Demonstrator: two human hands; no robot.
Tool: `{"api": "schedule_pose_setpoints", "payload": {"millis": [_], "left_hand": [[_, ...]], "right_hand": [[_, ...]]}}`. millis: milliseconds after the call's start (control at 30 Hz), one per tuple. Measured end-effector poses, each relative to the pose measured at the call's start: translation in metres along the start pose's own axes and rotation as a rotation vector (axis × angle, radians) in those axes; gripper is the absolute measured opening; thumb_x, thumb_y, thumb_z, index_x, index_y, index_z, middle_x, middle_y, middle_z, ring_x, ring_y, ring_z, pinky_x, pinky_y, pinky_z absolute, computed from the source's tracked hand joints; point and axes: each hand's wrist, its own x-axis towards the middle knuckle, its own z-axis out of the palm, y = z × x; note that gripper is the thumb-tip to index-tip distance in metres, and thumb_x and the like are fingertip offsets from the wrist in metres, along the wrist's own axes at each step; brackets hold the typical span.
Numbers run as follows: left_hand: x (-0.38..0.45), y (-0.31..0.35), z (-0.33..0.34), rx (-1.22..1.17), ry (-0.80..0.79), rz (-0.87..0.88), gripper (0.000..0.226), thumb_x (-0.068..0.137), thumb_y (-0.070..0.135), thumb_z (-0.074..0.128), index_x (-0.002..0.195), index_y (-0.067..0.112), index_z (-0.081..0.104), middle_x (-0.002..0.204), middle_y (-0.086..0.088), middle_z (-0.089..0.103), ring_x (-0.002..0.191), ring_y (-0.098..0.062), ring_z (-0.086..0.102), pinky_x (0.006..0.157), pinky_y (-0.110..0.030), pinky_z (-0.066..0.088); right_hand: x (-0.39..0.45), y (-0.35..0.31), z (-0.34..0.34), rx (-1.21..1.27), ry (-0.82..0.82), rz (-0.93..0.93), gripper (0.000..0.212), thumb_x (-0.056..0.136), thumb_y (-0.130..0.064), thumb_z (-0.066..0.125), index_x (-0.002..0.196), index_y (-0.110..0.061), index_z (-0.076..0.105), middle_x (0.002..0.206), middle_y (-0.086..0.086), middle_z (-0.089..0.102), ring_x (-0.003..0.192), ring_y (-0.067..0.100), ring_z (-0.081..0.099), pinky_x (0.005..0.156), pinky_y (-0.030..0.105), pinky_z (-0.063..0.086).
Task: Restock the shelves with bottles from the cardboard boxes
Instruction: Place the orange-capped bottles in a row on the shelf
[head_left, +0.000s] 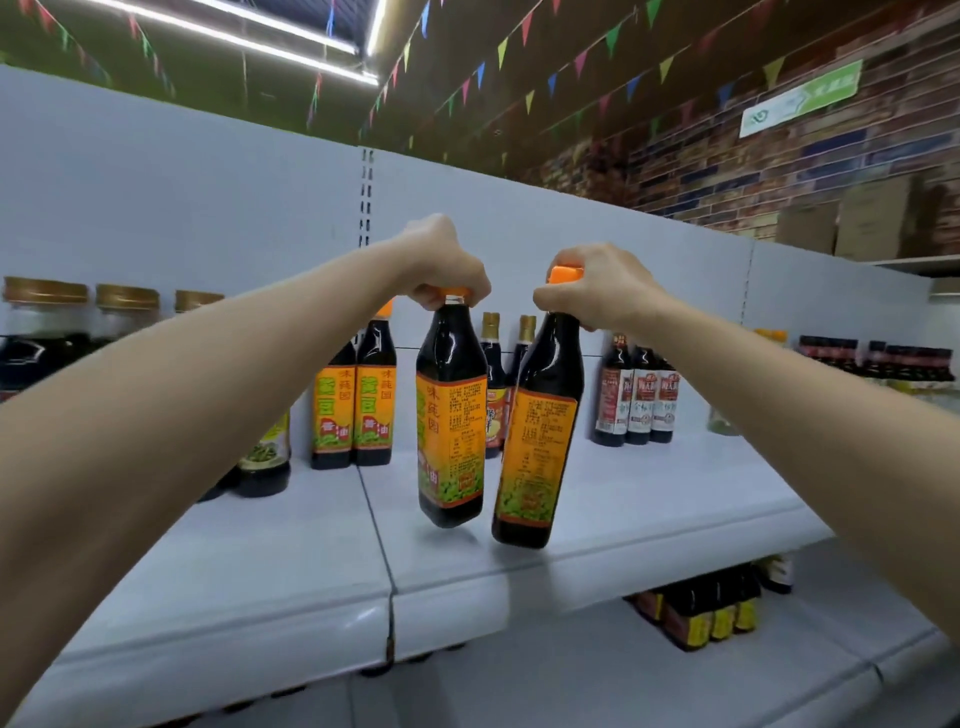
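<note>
My left hand (441, 265) grips the orange cap of a dark soy sauce bottle (451, 415) with an orange label, which hangs just above the white shelf (649, 499). My right hand (597, 291) grips the orange cap of a second, matching bottle (537, 431), tilted with its base low over the shelf's front part. The two bottles hang side by side, almost touching. Two matching bottles (353, 395) stand upright at the back of the shelf, to the left. No cardboard box of the task is near my hands.
Gold-capped jars (47, 332) stand at the far left, gold-topped bottles (498, 374) behind the held ones, red-labelled bottles (636, 395) to the right. More bottles (706, 608) sit on the lower shelf. Cardboard boxes (852, 218) rest on top at the far right.
</note>
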Motion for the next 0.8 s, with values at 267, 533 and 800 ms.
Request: {"api": "schedule_pose_setpoints", "payload": {"millis": [267,533,800], "left_hand": [[0.042,0.001,0.043,0.237,0.087,-0.029,0.022,0.068,0.014,0.07,0.064,0.007,0.05,0.055,-0.006,0.054,0.04,-0.016,0.054,0.035,-0.017,0.037],[0.057,-0.008,0.05,0.732,0.162,-0.147,0.022,0.078,0.027,0.061,0.063,0.017,0.047,0.064,0.0,0.053,0.072,-0.02,0.057,0.065,-0.021,0.038],[0.059,-0.02,0.062,0.747,0.315,-0.215,0.025,0.09,0.041,0.048,0.09,0.016,0.049,0.088,-0.005,0.05,0.084,-0.025,0.046,0.069,-0.03,0.036]], "right_hand": [[0.042,0.04,0.028,0.095,-0.176,-0.125,0.023,0.083,-0.03,0.065,0.103,-0.017,0.062,0.092,0.007,0.061,0.066,0.017,0.061,0.061,0.029,0.051],[0.077,0.064,0.054,0.097,-0.312,-0.192,0.021,0.087,-0.032,0.06,0.106,-0.023,0.053,0.088,0.002,0.059,0.063,0.013,0.06,0.054,0.024,0.047],[0.089,0.067,0.07,0.319,-0.458,-0.226,0.035,0.092,-0.03,0.06,0.121,-0.027,0.042,0.095,0.0,0.055,0.076,0.013,0.056,0.058,0.023,0.045]]}}
